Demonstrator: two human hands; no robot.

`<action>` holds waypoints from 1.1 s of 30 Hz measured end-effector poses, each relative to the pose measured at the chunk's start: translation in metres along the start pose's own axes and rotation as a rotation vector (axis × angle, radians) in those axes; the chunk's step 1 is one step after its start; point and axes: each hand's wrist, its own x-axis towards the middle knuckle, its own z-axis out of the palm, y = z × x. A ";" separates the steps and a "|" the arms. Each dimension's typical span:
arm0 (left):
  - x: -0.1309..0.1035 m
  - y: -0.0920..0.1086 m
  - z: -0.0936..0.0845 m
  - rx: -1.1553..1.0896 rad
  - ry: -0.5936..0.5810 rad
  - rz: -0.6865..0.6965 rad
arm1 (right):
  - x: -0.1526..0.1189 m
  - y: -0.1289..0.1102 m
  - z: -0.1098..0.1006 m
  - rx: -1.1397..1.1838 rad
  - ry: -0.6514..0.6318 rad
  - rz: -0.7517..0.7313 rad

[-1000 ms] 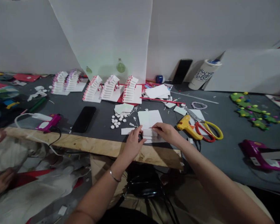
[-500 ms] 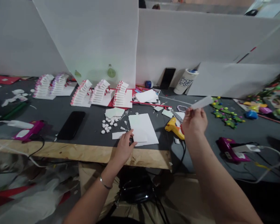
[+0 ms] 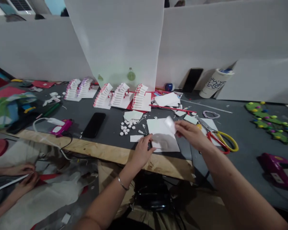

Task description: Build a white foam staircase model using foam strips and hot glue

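One small white rectangular card (image 3: 170, 125) sits pinched in right hand (image 3: 188, 132); left hand (image 3: 142, 152), fingers apart, touches flat white sheet (image 3: 158, 125); best keep sheet steady.

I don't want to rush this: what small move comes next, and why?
I'd probably lower the white piece in your right hand toward the white sheet: it looks tilted and raised, while your left hand is at the sheet's left edge.

Pale grey partition panels (image 3: 206, 35) stand behind a dark grey table (image 3: 115, 127) with a wooden front edge (image 3: 86, 145).
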 end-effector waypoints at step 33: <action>0.001 0.003 -0.001 -0.002 0.029 -0.021 | -0.006 0.035 0.034 -0.670 -0.136 -0.256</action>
